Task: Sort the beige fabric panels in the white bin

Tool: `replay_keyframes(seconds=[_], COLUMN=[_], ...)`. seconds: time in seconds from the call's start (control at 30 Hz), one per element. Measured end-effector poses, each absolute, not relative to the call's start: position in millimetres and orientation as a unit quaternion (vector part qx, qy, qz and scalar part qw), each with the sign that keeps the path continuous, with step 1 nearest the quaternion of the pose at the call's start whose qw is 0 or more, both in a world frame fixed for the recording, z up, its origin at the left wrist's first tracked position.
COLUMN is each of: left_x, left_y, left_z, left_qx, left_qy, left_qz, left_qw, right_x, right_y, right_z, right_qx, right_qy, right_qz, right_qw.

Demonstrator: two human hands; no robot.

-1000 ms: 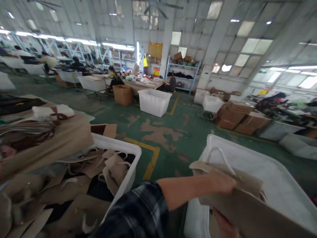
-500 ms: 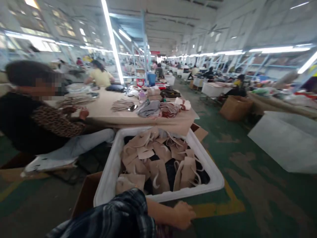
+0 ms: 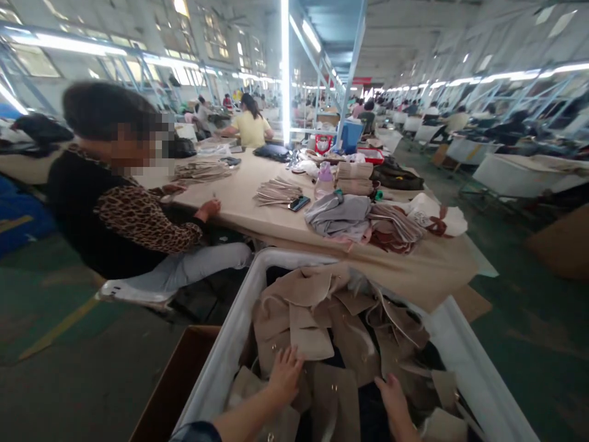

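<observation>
Both hands reach down into a white plastic bin [image 3: 221,362] at the bottom of the view. Left hand [image 3: 285,371] lies palm down with the fingers spread, resting flat on a tan bag piece [image 3: 309,334] near the bin's left side, gripping nothing. Right hand [image 3: 391,396] reaches in just beside it, fingers pointing forward and loosely extended over the pile, touching the tan pieces without a closed grip. The bin is heaped with tan bag pieces [image 3: 354,344], flat and folded, some with pale cord handles, lying over darker material beneath. Behind the bin stands a long bench [image 3: 257,215] covered in tan cloth, carrying stacks of folded fabric [image 3: 340,218] and a phone [image 3: 299,203]. A seated person [image 3: 124,209] in a leopard-print sleeve works at the bench's left side.
</observation>
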State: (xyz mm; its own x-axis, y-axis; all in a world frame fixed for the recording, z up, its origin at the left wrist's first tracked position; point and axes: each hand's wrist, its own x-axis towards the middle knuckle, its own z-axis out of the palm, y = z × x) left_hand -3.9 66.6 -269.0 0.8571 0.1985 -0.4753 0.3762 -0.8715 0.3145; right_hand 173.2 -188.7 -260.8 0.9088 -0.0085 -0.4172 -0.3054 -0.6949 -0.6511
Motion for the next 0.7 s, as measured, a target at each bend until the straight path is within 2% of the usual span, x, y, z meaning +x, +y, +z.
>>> replay_keyframes(seconds=[0.1,0.17,0.27,0.37,0.47,0.53,0.7], left_x=[46.1,81.6,132.8,176.0,209.2,225.1,241.9], left_y=[72.0,79.3,99.6,128.2,154.0,164.1,170.0], left_z=[-287.0,-292.4,-296.3,-303.7,-319.2,-333.9,-371.0], left_qx=[0.949,0.949,0.952,0.954,0.952,0.95,0.951], left_qy=[0.07,0.048,0.071,0.113,0.11,0.097,0.062], left_qz=[-0.197,-0.197,-0.179,-0.167,-0.191,-0.212,-0.222], left_qw=[0.236,0.241,0.236,0.222,0.214,0.208,0.207], right_x=[232.3,255.0,272.1,290.4,319.0,338.3,363.4], right_y=[-145.4,-125.0,-103.6,-87.6,-69.2,-55.3,-30.7], right_z=[-288.5,-303.9,-325.4,-343.5,-358.4,-367.2,-384.9], right_qx=[-0.939,-0.962,-0.966,-0.947,-0.922,-0.913,-0.932], right_qy=[0.028,-0.033,-0.157,-0.253,-0.323,-0.348,-0.319], right_qz=[0.195,0.205,0.201,0.146,0.125,0.132,0.164], right_qw=[0.282,0.176,-0.034,-0.132,-0.171,-0.165,-0.047])
